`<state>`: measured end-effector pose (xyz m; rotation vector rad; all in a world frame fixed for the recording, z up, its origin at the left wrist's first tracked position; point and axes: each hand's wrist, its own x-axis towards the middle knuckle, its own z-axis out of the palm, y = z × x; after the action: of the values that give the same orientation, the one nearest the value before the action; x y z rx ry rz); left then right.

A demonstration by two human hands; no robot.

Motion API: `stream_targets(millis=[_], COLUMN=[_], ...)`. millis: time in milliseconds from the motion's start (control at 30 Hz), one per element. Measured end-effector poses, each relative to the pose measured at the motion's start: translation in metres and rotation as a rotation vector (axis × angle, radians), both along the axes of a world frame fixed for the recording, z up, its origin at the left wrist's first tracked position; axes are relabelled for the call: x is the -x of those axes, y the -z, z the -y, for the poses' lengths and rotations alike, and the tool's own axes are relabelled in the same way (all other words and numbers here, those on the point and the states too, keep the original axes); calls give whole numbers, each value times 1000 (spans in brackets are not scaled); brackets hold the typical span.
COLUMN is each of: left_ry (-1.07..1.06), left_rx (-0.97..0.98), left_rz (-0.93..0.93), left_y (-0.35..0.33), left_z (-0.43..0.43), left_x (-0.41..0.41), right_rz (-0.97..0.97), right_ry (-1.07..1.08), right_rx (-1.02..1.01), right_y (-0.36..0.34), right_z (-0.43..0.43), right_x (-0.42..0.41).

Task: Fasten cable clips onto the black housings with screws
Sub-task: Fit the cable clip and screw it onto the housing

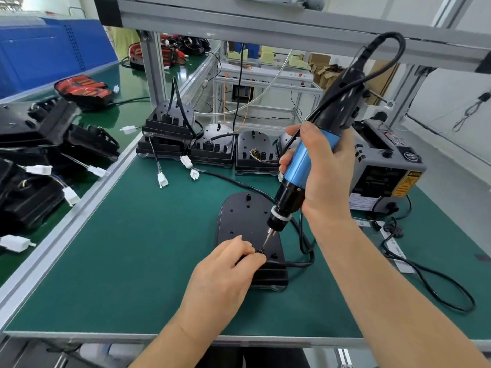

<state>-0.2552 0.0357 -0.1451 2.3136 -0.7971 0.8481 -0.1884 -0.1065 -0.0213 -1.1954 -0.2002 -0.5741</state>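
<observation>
— On the near middle of the green mat [132,248], what is getting hidden?

— The left hand [225,269] is covering the near-left part of the black housing [244,221]. Its fingers are curling and pinching a small dark cable clip [261,251] at the housing's near end. The screw is too small to make out.

— What is the right hand [318,171] doing?

— It is gripping the blue electric screwdriver [305,158] and tilting it, with the bit [267,239] touching the clip.

— What is lying around them?

— A black cable [301,239] is curving just right of the housing. A row of housings [212,150] is standing at the far edge and a pile of housings [39,155] is lying on the left bench. A grey tape dispenser [385,166] is sitting at the right, and an aluminium frame [265,27] is spanning overhead.
</observation>
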Motion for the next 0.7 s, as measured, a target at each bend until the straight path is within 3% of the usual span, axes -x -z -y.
stream_targets(millis=[700], left_ry=[-53], left_rx=[-16], left_rz=[23], left_y=[5], left_z=[1], left_x=[-1], right_rz=[63], right_ry=[-64], right_rx=[172], right_y=[-2], right_z=[-16], right_x=[1])
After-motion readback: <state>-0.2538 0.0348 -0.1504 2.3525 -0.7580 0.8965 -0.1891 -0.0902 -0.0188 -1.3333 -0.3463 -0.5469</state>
